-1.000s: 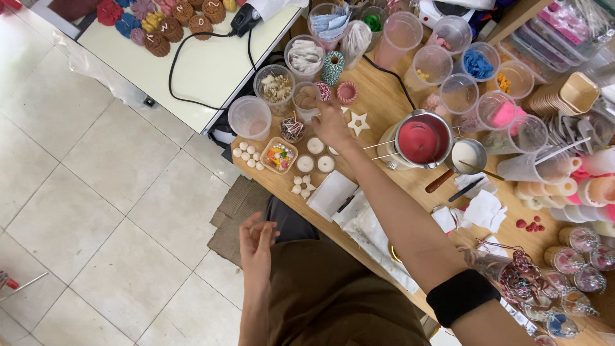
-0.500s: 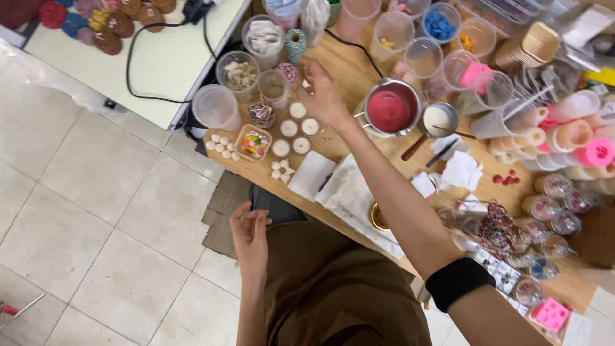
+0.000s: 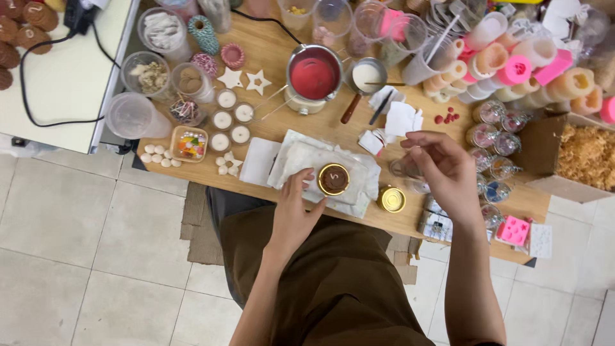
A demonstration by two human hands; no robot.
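Since the earlier frame, the right hand (image 3: 445, 173) has been withdrawn from the far jars to the near edge of the table (image 3: 269, 45), and the left hand (image 3: 296, 211) has been raised from the lap. Head view: the left fingers are laid open against a small tin (image 3: 334, 179) of brown wax on a white cloth (image 3: 301, 157), steadying rather than gripping it. The right fingers are pinched loosely above it; whether anything is held cannot be told. A decorating step is judged in hand; precise placement over the tin is called for next. A gold lid (image 3: 391, 199) lies just beside.
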